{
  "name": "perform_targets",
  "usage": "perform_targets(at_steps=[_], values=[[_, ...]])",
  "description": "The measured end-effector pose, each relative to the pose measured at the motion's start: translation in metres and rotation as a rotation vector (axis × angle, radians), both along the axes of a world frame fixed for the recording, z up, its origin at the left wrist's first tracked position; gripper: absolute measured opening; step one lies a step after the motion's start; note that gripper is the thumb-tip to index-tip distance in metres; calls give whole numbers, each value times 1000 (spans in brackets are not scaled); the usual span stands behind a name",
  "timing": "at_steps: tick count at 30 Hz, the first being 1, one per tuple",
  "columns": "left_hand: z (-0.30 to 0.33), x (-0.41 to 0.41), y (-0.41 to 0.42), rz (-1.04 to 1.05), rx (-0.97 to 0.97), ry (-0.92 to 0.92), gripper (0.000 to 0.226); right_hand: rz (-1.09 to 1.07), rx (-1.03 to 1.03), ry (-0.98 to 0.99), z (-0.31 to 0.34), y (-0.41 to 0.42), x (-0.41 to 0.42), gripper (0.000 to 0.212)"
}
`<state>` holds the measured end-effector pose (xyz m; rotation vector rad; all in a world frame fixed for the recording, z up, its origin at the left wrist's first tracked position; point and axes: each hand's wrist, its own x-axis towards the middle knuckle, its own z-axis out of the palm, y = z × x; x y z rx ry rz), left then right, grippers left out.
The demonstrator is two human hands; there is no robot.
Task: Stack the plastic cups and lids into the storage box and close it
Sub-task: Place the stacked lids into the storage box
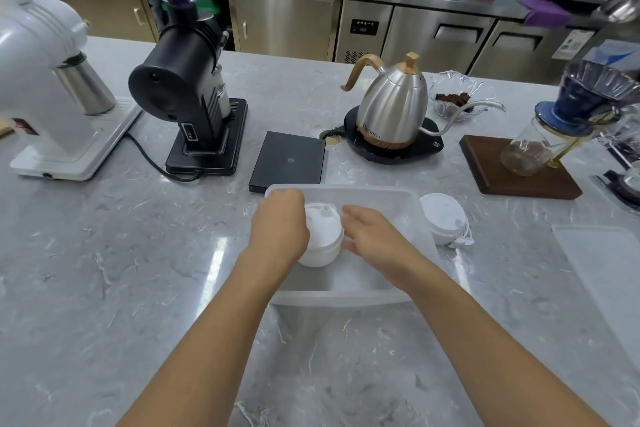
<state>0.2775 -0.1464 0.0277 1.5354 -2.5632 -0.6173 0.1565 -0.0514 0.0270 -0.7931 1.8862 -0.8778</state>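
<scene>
A translucent storage box [408,204] sits open on the marble counter in front of me. Inside it, towards the left, stands a stack of white lids [323,229] with a spout on top. My left hand [278,225] is closed around the stack's left side. On the stack's right side my right hand [372,236] touches it with fingers spread. A second stack of white lids [443,218] rests on the counter just outside the box's right wall. The box's flat translucent lid [602,263] lies on the counter at the far right.
Behind the box lie a black scale [289,161] and a steel gooseneck kettle [393,107] on its base. A black grinder [188,87] and a white grinder [45,80] stand at the left. A wooden board with a glass carafe and blue dripper [540,149] stands at the right.
</scene>
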Motion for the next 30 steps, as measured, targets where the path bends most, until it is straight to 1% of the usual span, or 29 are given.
perform_targets(at_steps=[1,3,4,6,11,14,19,23,26,30], values=[[0,4,1,-10,-50,22,38,22,-27,66,0,3,-1,26],[2,11,4,-66,-95,75,21,93,-44,222,4,9,-2,36],[2,14,8,-111,-103,92,20,141,-42,299,6,12,-2,38],[1,19,12,-193,-106,68,30,238,-27,403,6,14,0,40],[-4,19,14,-258,-79,-60,27,366,47,534,3,15,7,45],[-3,18,13,-262,-109,-79,24,405,78,590,-1,18,8,46],[-5,18,15,-263,-130,-70,24,431,30,619,-2,23,10,50],[-9,21,17,-262,-119,-12,28,444,-50,622,-3,26,11,43],[-11,22,21,-254,-126,51,30,392,-141,577,-3,32,12,39],[-13,20,27,-221,-130,151,27,246,-309,492,1,48,4,31]])
